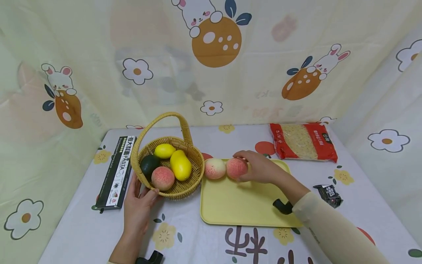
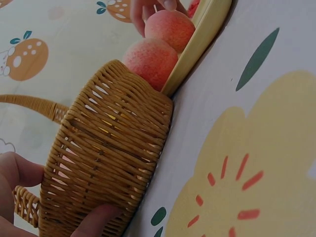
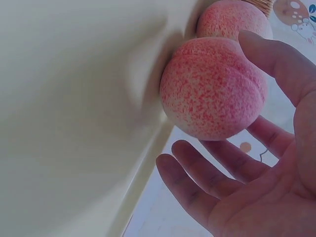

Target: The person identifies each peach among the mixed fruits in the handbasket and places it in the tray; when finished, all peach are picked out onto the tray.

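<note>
My left hand [image 1: 139,205] grips the near left side of a woven basket [image 1: 184,190], its thumb at the rim. Inside the basket lie a peach [image 1: 163,178], a lemon [image 1: 164,150], a longer yellow fruit [image 1: 181,165] and a dark green fruit [image 1: 149,165]. At the far left corner of a yellow tray [image 1: 237,205], my right hand [image 1: 257,167] holds a second peach [image 3: 212,91] loosely between thumb and fingers. A third peach [image 1: 215,168] sits between that one and the basket. The left wrist view shows the basket's wall standing beside the tray.
Left of the basket lies a dark pasta box [image 1: 118,172]. A red bag of pasta [image 1: 303,142] is at the back right, behind the tray. A small black packet [image 1: 329,195] lies right of the tray. Printed curtains hang behind and at both sides.
</note>
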A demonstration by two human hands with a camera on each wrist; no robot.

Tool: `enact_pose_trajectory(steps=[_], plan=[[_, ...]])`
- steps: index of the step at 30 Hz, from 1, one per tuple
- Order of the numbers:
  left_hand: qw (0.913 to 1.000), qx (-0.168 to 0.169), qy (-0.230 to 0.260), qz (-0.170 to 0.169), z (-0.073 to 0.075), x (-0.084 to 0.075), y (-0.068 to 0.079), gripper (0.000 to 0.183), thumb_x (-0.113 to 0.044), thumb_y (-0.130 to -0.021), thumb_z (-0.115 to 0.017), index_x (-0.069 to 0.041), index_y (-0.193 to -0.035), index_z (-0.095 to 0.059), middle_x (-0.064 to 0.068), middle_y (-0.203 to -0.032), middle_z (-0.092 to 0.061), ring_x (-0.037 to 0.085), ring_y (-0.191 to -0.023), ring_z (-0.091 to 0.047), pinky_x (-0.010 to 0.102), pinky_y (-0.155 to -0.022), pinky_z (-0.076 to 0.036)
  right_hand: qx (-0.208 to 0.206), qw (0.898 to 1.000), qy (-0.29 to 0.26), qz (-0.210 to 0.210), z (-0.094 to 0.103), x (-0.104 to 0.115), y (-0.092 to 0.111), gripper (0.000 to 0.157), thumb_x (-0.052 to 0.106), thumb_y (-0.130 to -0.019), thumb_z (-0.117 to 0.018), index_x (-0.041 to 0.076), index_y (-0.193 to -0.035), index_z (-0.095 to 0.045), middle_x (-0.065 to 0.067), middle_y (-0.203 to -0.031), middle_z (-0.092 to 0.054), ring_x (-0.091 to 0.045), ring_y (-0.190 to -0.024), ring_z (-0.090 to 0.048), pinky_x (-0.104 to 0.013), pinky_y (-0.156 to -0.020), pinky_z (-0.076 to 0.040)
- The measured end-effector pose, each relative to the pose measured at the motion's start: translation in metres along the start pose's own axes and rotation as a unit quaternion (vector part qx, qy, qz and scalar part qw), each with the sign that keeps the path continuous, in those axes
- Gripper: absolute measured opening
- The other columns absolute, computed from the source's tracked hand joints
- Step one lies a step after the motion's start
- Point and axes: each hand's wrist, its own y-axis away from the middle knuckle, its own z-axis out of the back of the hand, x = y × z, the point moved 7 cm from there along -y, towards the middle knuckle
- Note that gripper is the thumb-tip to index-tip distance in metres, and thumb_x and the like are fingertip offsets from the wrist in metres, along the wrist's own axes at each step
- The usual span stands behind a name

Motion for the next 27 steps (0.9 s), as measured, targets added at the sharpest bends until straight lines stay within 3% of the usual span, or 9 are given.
enact_pose_trajectory(steps=[19,27], plan=[[1.0,0.001,-0.002,-0.007,0.0,0.0,0.0,0.101,0.002,-0.095,-0.065,-0.049,-0.166,-0.015,-0.008,-0.178,-0.017,0.023,-0.158,-0.037,0.024,-0.097,-0.059,-0.019,0.999,-0.042,-0.009,0.013,-0.008,0.026,0.077,0.032,-0.086,-0.087,0.01,-0.152,-0.053,-0.016,-0.151,-0.059,-0.043,-0.131,-0.062,-0.063,-0.104,-0.057],[1.0,-0.001,-0.007,-0.003,0.001,0.0,0.0,0.102,0.0,-0.094,-0.067,-0.05,-0.166,-0.015,-0.009,-0.178,-0.017,0.023,-0.158,-0.037,0.024,-0.098,-0.059,-0.066,0.997,-0.034,-0.01,0.021,-0.002,0.042,0.071,0.03,-0.088,-0.085,0.009,-0.149,-0.056,-0.016,-0.147,-0.063,-0.04,-0.13,-0.062,-0.06,-0.104,-0.058]])
